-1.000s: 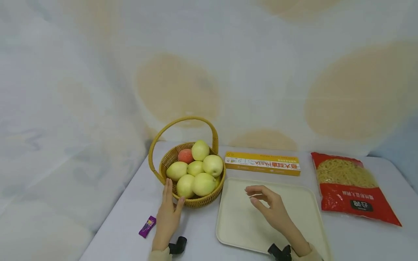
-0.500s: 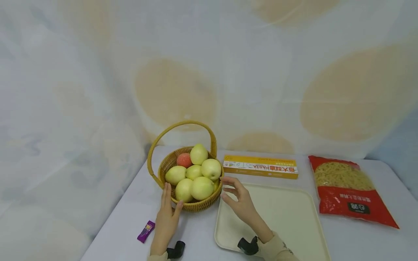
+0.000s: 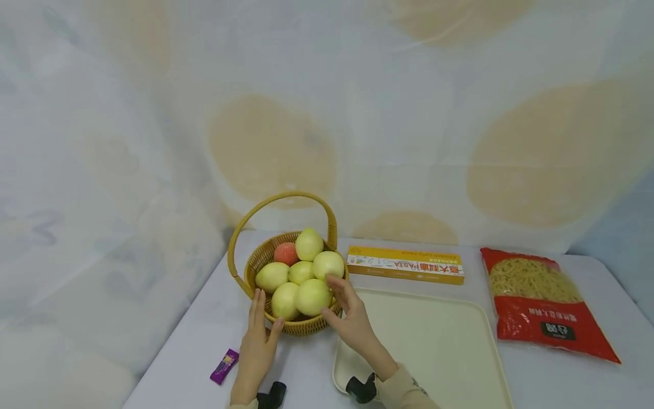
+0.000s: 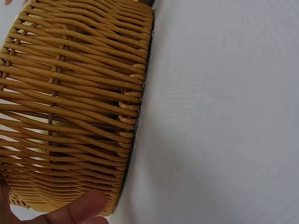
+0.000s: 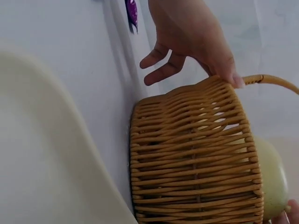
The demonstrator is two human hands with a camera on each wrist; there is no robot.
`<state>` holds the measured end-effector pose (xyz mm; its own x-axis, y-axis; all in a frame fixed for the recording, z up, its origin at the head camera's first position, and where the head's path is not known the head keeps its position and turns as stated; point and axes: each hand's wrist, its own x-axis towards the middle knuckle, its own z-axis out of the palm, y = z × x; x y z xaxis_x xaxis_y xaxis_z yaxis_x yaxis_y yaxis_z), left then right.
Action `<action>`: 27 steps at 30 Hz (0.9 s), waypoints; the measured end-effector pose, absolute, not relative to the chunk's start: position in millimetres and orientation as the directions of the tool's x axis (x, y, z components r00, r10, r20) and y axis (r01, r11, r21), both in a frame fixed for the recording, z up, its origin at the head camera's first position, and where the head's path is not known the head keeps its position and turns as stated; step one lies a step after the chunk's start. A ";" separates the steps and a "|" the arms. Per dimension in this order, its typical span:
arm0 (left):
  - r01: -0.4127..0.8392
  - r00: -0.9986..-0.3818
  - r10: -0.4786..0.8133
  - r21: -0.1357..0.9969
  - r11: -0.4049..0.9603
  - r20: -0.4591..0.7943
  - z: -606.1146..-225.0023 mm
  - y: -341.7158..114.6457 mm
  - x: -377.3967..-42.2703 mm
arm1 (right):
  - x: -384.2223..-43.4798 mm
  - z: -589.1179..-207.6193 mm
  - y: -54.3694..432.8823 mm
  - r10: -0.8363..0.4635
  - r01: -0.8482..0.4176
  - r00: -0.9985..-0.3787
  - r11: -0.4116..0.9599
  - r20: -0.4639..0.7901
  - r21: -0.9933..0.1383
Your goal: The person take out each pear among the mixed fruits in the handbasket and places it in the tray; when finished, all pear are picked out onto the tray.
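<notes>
A wicker basket with an arched handle holds several pale green pears and one red, apple-like fruit. My left hand rests against the basket's front left side, fingers straight and thumb at the rim. In the right wrist view, this hand's thumb touches the rim while its other fingers spread outside the weave. At the basket's right edge, my right hand reaches in, its thumb and fingers spread beside the front pear. Its fingertips are right at that pear's stem end.
A cream tray lies right of the basket, partly under my right forearm. Behind it is a yellow pasta box. A red bag of pasta lies at the far right. A small purple packet sits left of my left hand.
My right hand has moved left from over the tray to the pears at the basket's right edge. My left hand stays at the basket. The head view has shifted slightly.
</notes>
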<state>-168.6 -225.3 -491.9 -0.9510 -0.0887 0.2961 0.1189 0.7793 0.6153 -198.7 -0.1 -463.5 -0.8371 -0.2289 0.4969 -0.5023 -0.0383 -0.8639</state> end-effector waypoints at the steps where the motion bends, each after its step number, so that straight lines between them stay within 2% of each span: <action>1: 0.118 -0.950 -0.090 0.613 0.781 0.298 -492.0 -225.6 -168.6 | -199.8 -463.8 -1.7 -0.236 -0.497 -0.840 -0.030 0.489 -0.867; 13: 0.118 -0.947 -0.096 0.611 0.783 0.306 -490.7 -226.4 -167.4 | -213.6 -455.8 -24.3 -0.304 -0.600 -0.780 0.119 0.547 -0.791; 21: 0.116 -0.948 -0.096 0.611 0.783 0.304 -492.3 -225.4 -165.7 | -215.4 -464.9 -28.9 -0.320 -0.749 -0.659 0.367 0.681 -0.552; 23: 0.121 -0.949 -0.090 0.611 0.782 0.303 -492.9 -224.6 -166.1 | -214.2 -463.2 -28.1 -0.339 -0.743 -0.663 0.407 0.668 -0.531; 27: 0.118 -0.949 -0.094 0.614 0.780 0.301 -491.7 -224.1 -167.4 | -215.5 -451.4 -28.1 -0.400 -0.686 -0.726 0.462 0.559 -0.561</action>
<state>-167.4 -224.1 -491.7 -0.9490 -0.0937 0.3012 0.1180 0.7800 0.6145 -215.5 -28.1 -451.4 -0.7264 -0.3997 0.5591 -0.6864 0.4622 -0.5614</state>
